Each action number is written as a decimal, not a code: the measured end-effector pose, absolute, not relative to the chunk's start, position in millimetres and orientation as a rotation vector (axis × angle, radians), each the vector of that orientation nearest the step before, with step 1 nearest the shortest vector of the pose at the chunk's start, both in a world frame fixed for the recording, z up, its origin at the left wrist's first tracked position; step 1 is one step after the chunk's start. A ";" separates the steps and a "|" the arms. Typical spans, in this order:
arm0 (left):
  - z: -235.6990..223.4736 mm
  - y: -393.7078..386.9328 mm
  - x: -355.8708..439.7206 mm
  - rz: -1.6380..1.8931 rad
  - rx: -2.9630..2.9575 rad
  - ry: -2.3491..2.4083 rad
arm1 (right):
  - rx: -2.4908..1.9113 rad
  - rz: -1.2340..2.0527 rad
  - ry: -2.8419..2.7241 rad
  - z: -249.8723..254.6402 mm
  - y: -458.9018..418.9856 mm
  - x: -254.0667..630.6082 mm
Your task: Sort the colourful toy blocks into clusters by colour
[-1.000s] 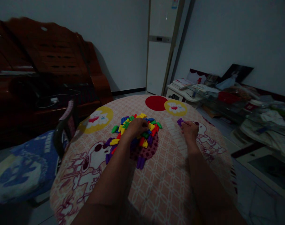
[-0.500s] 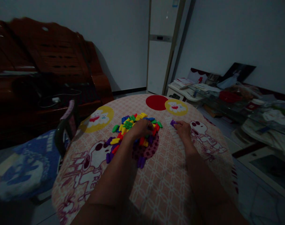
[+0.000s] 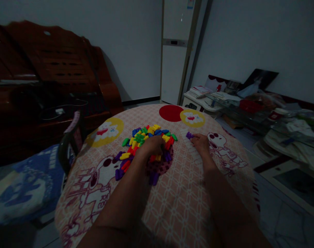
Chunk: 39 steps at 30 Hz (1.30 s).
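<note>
My worktop (image 3: 177, 193) is round, with a pink cloth on it. Its far edge curves well behind the pile of little colored pieces (image 3: 139, 138), so there is bare cloth back there. On the left, a chair (image 3: 62, 151) stands right by the edge. On the right, the edge is past a dog picture (image 3: 219, 142) on the cloth, with some room between it and my right hand (image 3: 200, 142). There is also a bare bit between the pile and that hand, and a big bare bit between my two arms. Two purple pieces (image 3: 153, 178) lie side by side at the near side of the pile.

The fingers of my right hand pinch a purple piece (image 3: 189, 135) by its near end, over a pale strip (image 3: 183, 132). My left hand (image 3: 155, 145) is over the right part of the pile. Its fingers bend down, but I can't tell if they are holding anything.

That hand and arm hide some pieces. The room is dim, so the dark ones blur together. My right hand and arm cover part of the strip, and it is too faint to say what it is. The near edge is cut off at the bottom.
</note>
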<state>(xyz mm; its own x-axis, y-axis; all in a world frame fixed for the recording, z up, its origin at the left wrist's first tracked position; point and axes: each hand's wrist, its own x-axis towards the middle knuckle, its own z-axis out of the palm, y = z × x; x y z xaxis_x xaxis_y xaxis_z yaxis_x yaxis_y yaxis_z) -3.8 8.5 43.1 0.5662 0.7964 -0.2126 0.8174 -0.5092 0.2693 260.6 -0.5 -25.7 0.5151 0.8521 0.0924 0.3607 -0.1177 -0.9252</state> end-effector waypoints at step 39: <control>24.2 26.8 -0.4 1.226 1.459 1.093 | -1.590 0.247 -1.010 -10.6 -4.8 267.7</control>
<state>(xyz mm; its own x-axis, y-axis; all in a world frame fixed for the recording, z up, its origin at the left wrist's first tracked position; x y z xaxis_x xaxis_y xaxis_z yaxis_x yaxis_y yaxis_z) -0.4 26.8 24.2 0.1133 0.9762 0.1849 0.0719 -0.1936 0.9784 267.7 -4.8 -10.6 0.6039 0.7116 0.3592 0.4653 0.0512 -0.8837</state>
